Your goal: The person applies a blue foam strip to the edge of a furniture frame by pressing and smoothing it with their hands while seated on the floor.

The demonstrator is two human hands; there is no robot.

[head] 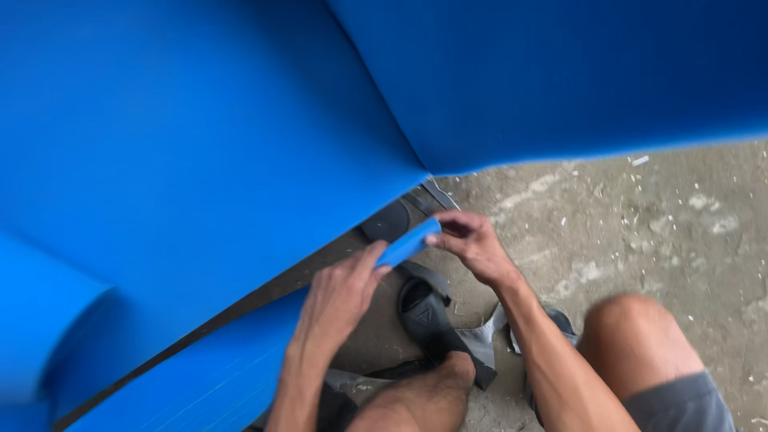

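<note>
A small blue strip [408, 243] is held between both hands, low in the middle of the view. My left hand [336, 298] pinches its lower left end with thumb and fingers. My right hand [472, 240] grips its upper right end with curled fingers. Large blue sheets [200, 136] fill the upper and left part of the view, and the strip lies just below their meeting edges. Below the hands is a black sandal [428, 316] with grey straps on my foot.
A second blue sheet [560, 72] hangs across the upper right. A blue roll [32, 320] sits at the far left. The concrete floor [664, 232] at right is rough and littered with small white scraps. My bare knee [632, 336] is at lower right.
</note>
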